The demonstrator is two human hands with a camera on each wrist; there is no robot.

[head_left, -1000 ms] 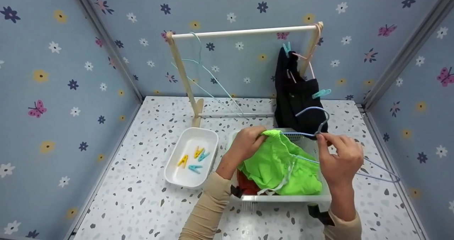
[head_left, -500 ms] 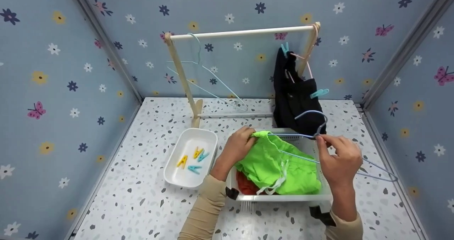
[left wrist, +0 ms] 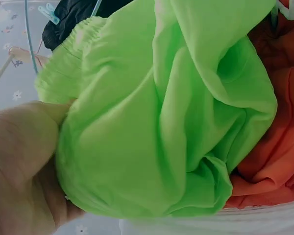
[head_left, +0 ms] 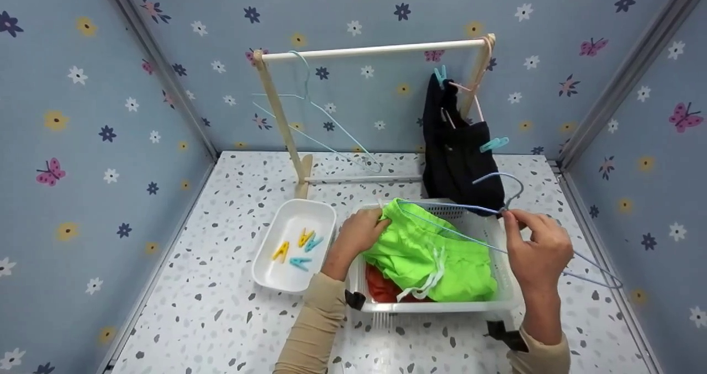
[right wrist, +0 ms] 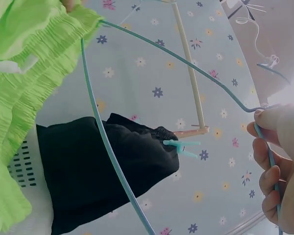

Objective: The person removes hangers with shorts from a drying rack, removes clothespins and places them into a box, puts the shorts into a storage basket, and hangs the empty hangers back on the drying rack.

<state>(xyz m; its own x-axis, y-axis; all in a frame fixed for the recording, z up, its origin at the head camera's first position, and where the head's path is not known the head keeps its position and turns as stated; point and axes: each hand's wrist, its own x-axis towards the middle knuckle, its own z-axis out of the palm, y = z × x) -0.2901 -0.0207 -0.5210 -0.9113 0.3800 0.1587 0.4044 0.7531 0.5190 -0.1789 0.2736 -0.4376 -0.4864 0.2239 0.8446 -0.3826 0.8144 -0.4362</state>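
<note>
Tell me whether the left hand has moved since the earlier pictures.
Yes. In the head view, the left hand has shifted leftward and slightly down the picture, closer to the white tray.

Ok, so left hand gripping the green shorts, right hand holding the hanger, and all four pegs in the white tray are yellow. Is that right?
Not all yellow: the head view shows two yellow pegs and two blue pegs in the white tray. The left hand grips the green shorts and the right hand holds the hanger, as you said.

Orange cloth (head_left: pixel 381 284) half-hidden under shorts (head_left: pixel 418 252)
</note>
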